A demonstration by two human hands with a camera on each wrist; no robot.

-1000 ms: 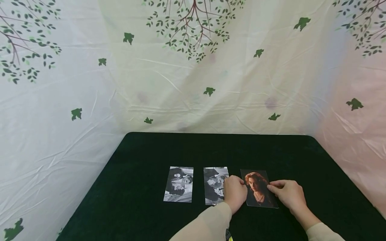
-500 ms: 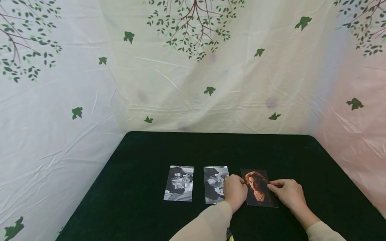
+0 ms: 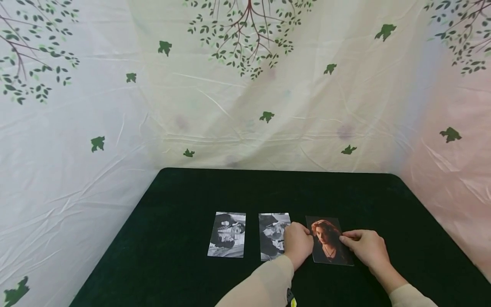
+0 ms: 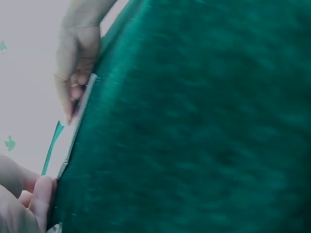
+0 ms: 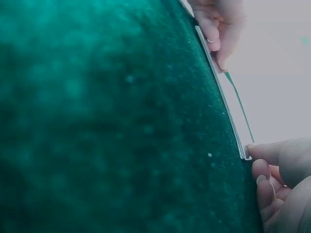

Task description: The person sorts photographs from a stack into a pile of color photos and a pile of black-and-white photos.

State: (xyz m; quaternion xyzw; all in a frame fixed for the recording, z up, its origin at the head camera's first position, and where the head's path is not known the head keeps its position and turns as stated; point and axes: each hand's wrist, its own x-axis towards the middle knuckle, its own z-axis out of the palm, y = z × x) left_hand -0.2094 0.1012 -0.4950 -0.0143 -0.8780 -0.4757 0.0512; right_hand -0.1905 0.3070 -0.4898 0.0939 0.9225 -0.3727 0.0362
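Observation:
A dark colour photo card [image 3: 330, 245] with a portrait of a red-haired person lies at the right of a row of three on the dark green table. My left hand [image 3: 298, 243] holds its left edge between curled fingers and thumb. At the opposite edge, my right hand [image 3: 366, 247] pinches the card with thumb and index finger. Both wrist views show the card [image 4: 73, 133] edge-on, with a pale layered rim, low over the cloth. The middle black-and-white photo card [image 3: 273, 232] is partly covered by my left hand.
Another black-and-white photo card [image 3: 227, 234] lies at the left of the row, its picture turned sideways. Dark green cloth covers the table [image 3: 161, 238]. A pale curtain [image 3: 230, 98] printed with branches and green leaves hangs behind and on both sides.

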